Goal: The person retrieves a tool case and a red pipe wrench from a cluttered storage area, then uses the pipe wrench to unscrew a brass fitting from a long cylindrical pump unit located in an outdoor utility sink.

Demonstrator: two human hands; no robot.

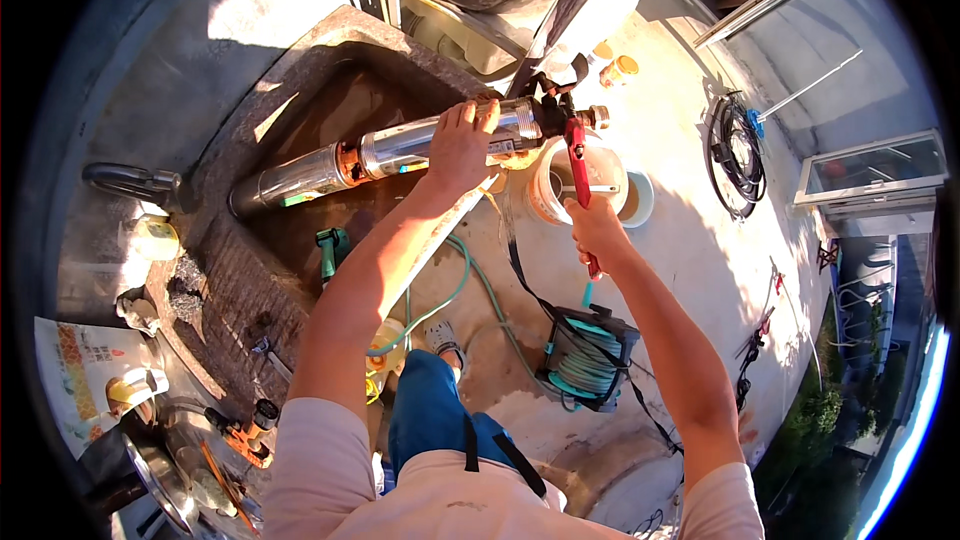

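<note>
A long stainless-steel submersible pump lies slanted across the stone sink, its right end jutting past the rim. My left hand is wrapped over the top of the steel body, the fingers curled across it. The fist of my right hand closes round the handle of a red pipe wrench. The wrench's head sits at the dark fitting by the pump's right end, where a threaded brass-coloured outlet sticks out. Whether the jaws bite on the fitting, I cannot tell. A black flat cable hangs below the pump.
Beneath the wrench stands a white bucket. A hose reel is on the floor before me, its green hose running left. An orange power tool lies lower left. Coiled black cable rests by the right wall.
</note>
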